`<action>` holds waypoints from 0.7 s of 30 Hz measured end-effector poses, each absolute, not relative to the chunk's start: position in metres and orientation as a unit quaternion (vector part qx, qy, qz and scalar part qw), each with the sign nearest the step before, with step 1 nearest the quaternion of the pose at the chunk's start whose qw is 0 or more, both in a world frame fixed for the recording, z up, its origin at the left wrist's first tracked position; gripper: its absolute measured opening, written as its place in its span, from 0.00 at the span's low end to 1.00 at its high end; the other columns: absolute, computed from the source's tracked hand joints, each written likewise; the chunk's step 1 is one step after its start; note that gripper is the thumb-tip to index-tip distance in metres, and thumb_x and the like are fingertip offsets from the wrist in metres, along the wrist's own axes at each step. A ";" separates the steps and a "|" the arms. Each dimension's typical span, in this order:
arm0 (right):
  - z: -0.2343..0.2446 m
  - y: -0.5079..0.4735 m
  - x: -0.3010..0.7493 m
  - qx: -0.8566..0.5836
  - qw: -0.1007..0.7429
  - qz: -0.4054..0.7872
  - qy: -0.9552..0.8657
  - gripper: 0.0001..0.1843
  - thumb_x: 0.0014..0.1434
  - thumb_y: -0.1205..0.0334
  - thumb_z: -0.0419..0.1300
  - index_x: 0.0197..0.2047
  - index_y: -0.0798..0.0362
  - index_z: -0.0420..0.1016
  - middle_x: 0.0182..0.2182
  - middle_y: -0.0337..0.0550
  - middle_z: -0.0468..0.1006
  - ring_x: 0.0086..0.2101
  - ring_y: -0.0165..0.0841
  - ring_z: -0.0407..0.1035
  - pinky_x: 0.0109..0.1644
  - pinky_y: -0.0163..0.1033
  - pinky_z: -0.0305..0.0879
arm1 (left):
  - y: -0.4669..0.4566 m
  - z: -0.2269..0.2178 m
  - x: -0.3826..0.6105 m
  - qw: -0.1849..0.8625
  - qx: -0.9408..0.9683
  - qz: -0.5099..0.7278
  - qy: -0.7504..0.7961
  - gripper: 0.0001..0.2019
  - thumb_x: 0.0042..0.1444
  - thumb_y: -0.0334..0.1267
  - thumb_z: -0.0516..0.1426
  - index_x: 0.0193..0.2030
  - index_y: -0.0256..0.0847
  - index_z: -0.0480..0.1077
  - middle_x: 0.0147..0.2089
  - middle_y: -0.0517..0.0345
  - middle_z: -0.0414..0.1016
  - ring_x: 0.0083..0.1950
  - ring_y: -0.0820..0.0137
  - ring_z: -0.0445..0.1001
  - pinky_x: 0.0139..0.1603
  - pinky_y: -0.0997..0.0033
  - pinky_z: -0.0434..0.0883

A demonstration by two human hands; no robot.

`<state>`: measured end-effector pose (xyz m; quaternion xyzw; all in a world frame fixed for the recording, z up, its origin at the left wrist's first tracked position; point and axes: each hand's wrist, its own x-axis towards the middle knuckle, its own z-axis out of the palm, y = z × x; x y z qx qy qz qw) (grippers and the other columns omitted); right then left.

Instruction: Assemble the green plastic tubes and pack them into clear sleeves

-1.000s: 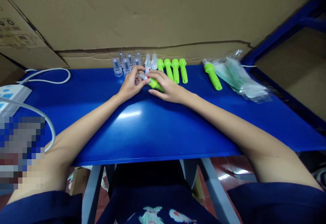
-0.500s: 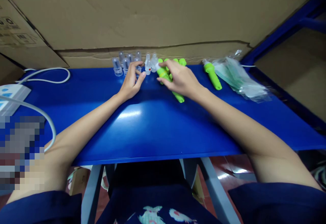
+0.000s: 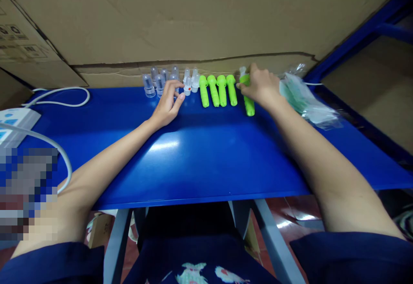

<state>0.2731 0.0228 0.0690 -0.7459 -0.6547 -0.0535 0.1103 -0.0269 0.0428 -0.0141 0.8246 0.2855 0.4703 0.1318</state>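
My right hand [image 3: 262,87] is closed round a lime green tube with a white tip [image 3: 249,104], held low over the blue table [image 3: 193,155] just right of a row of several green tubes [image 3: 217,90]. My left hand [image 3: 167,103] rests on the table with its fingers curled and apart. Its fingertips are at a small white nozzle with a red dot [image 3: 187,89], and I cannot tell whether they grip it. Clear plastic caps [image 3: 159,79] and more white nozzles [image 3: 195,81] stand behind that hand.
A heap of clear plastic bags [image 3: 306,103] lies right of my right hand. Cardboard sheets [image 3: 193,17] wall off the back. A white cable [image 3: 61,97] and a white power strip [image 3: 14,120] sit at the left end.
My right hand has carried the green tube from the middle, where both hands held it, to the right of the green row. My left hand let go and reached to the white nozzle.
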 end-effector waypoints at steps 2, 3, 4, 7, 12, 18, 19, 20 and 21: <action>0.066 0.029 0.285 -0.760 0.111 -0.045 -0.638 0.24 0.65 0.59 0.62 0.60 0.63 0.66 0.53 0.77 0.74 0.54 0.60 0.72 0.52 0.55 0.65 | 0.041 -0.013 -0.026 0.130 0.826 0.464 0.293 0.27 0.67 0.63 0.44 0.60 0.47 0.64 0.62 0.43 0.65 0.49 0.64 0.76 0.56 0.53 0.75; 0.063 0.031 0.290 -0.763 0.110 -0.041 -0.636 0.24 0.65 0.59 0.63 0.60 0.63 0.66 0.54 0.77 0.74 0.55 0.61 0.71 0.52 0.56 0.64 | 0.041 -0.013 -0.026 0.130 0.826 0.461 0.295 0.28 0.67 0.64 0.44 0.60 0.48 0.64 0.62 0.43 0.65 0.50 0.63 0.76 0.56 0.53 0.75; 0.060 0.034 0.295 -0.765 0.108 -0.042 -0.634 0.24 0.65 0.59 0.63 0.60 0.63 0.67 0.54 0.78 0.74 0.55 0.61 0.71 0.52 0.56 0.64 | 0.041 -0.012 -0.026 0.131 0.827 0.459 0.296 0.28 0.67 0.64 0.44 0.61 0.48 0.64 0.62 0.43 0.65 0.50 0.63 0.76 0.56 0.53 0.75; 0.050 0.040 0.306 -0.770 0.090 -0.055 -0.629 0.24 0.64 0.59 0.64 0.59 0.64 0.70 0.54 0.77 0.75 0.55 0.63 0.71 0.51 0.57 0.65 | 0.040 -0.012 -0.025 0.136 0.827 0.460 0.293 0.29 0.67 0.64 0.44 0.61 0.47 0.64 0.62 0.42 0.66 0.52 0.62 0.76 0.56 0.53 0.75; 0.037 0.047 0.319 -0.757 0.107 -0.074 -0.640 0.21 0.61 0.61 0.65 0.55 0.62 0.73 0.51 0.70 0.76 0.54 0.56 0.68 0.50 0.53 0.65 | 0.037 -0.009 -0.024 0.146 0.827 0.454 0.297 0.29 0.67 0.64 0.44 0.61 0.46 0.66 0.61 0.41 0.66 0.53 0.60 0.76 0.57 0.50 0.75; 0.026 0.057 0.336 -0.717 0.165 -0.063 -0.674 0.22 0.64 0.46 0.60 0.49 0.57 0.74 0.43 0.64 0.77 0.54 0.54 0.64 0.52 0.54 0.65 | 0.036 -0.008 -0.023 0.142 0.831 0.448 0.299 0.29 0.67 0.63 0.44 0.59 0.44 0.66 0.61 0.40 0.66 0.59 0.57 0.73 0.58 0.50 0.75; 0.025 0.057 0.336 -0.712 0.172 -0.066 -0.678 0.23 0.64 0.45 0.60 0.49 0.57 0.74 0.44 0.64 0.77 0.54 0.54 0.63 0.53 0.55 0.65 | 0.036 -0.008 -0.023 0.141 0.832 0.445 0.298 0.29 0.68 0.63 0.43 0.59 0.44 0.66 0.61 0.40 0.66 0.59 0.57 0.73 0.59 0.49 0.74; 0.024 0.058 0.336 -0.709 0.172 -0.073 -0.680 0.24 0.64 0.44 0.59 0.50 0.57 0.73 0.46 0.66 0.76 0.55 0.55 0.63 0.54 0.57 0.64 | 0.036 -0.008 -0.023 0.140 0.834 0.444 0.298 0.28 0.68 0.63 0.43 0.58 0.43 0.66 0.61 0.40 0.67 0.59 0.57 0.73 0.59 0.49 0.74; 0.024 0.057 0.333 -0.708 0.166 -0.083 -0.682 0.25 0.65 0.45 0.58 0.52 0.59 0.72 0.50 0.69 0.75 0.56 0.57 0.62 0.55 0.58 0.64 | 0.036 -0.008 -0.023 0.138 0.834 0.442 0.298 0.28 0.68 0.63 0.43 0.58 0.44 0.67 0.60 0.40 0.67 0.59 0.57 0.73 0.58 0.49 0.74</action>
